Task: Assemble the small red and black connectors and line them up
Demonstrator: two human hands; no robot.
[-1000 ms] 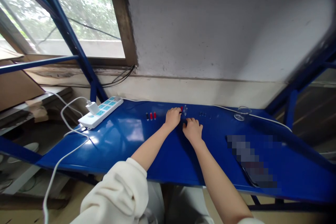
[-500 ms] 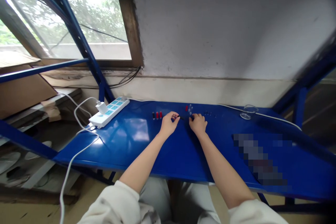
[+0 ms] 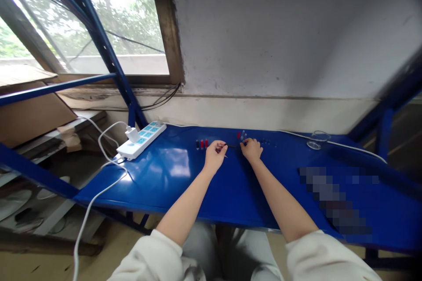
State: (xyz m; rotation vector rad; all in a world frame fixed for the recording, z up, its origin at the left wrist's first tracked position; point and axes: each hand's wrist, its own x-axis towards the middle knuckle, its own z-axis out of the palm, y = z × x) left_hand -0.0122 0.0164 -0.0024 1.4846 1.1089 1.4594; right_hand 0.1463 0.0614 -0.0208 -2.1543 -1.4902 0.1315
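Note:
Over the blue tabletop [image 3: 171, 184], my left hand [image 3: 215, 156] is closed in a pinch on a small dark piece with a reddish spot [image 3: 226, 145]. A thin dark strip [image 3: 233, 146] shows between the two hands; whether it is held or lies on the table I cannot tell. My right hand [image 3: 252, 150] is pinched too, and its fingers hide what they hold. Left of my left hand stand a small black tube [image 3: 197, 145] and two red tubes [image 3: 204, 144] with clear lower ends. Beyond my right hand are a red piece [image 3: 238, 135] and several clear pieces [image 3: 243, 134].
A white power strip [image 3: 141, 140] with a plug and a cable lies at the left. More tiny clear pieces [image 3: 269, 142] lie right of my right hand. Farther right are a clear round container [image 3: 313, 144], a white cable [image 3: 359, 153] and a pixelated patch [image 3: 336, 202].
The camera has turned slightly left, so the scene sits farther right. My hands stay nearly in place over the table. One left fingertip now points out lower.

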